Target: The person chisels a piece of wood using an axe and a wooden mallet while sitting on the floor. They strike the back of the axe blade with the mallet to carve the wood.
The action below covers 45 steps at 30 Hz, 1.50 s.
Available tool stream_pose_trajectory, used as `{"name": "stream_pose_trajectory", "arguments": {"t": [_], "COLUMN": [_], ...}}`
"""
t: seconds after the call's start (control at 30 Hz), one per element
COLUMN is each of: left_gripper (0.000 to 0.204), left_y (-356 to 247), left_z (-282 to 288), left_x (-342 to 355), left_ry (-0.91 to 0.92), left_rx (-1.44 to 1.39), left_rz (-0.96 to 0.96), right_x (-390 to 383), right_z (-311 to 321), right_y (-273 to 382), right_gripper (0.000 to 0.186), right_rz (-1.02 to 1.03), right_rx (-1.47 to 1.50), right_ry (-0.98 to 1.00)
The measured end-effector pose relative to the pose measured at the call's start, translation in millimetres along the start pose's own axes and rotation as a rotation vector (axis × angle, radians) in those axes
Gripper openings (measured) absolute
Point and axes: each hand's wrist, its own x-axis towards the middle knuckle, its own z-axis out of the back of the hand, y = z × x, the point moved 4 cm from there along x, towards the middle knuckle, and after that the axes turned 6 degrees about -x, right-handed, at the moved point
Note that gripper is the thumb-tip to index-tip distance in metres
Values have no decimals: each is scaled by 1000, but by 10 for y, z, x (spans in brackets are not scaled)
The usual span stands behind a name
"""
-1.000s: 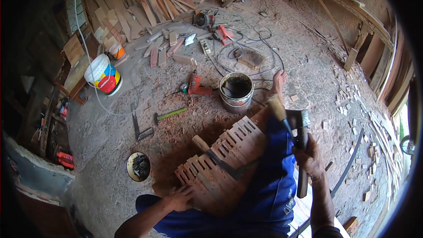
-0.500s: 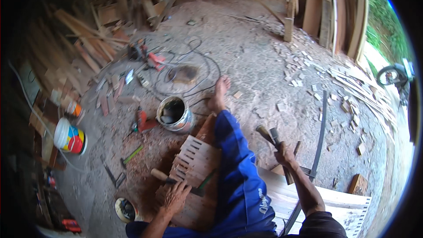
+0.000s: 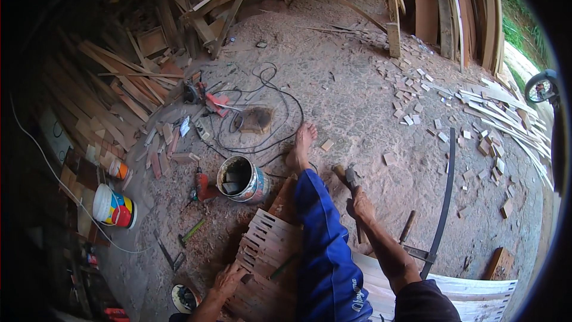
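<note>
A slatted wooden panel (image 3: 262, 250) with a row of dark slots lies beside my blue trouser leg. My left hand (image 3: 225, 281) rests at its left edge, fingers closed round a chisel (image 3: 246, 277), of which only a dark end shows. In my right hand (image 3: 362, 206), right of the leg, is a hammer (image 3: 347, 176), gripped by its wooden handle, head pointing away from me. It is raised apart from the panel. A thin dark green strip (image 3: 283, 266) lies on the panel near the leg.
Left of my foot stands a bucket (image 3: 238, 180), with a red drill (image 3: 204, 186) and a green-handled hammer (image 3: 192, 231) nearby. A long bar clamp (image 3: 445, 203) crosses another slotted panel (image 3: 471, 289) at right. Cable (image 3: 301, 98), offcuts (image 3: 411, 119) and strips cover the floor.
My right hand has moved the hammer left and farther from me. The chisel, which lay flat under my left hand, is now mostly hidden by its closed fingers. The view has shifted slightly.
</note>
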Motion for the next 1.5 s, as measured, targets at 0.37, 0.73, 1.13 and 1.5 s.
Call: {"name": "stream_pose_trajectory", "arguments": {"t": [0.37,0.73,1.13,1.5], "left_gripper": [24,38,45,52], "left_y": [391,857,354,-1199], "left_z": [1832,2095,341,318], "left_x": [-190,-1380,-297,992], "left_ry": [-95,-505,-491,-418], "left_rx": [281,144,-184,-185], "left_rz": [480,868,698,98], "right_x": [96,-2688,-2872,-2885], "right_z": [152,930,1217,1119], "right_y": [-819,-654,-754,-829], "right_gripper": [80,61,51,50], "right_rz": [100,646,433,437], "right_rx": [-308,-143,-322,-295], "right_ry": [34,137,47,-28]}}
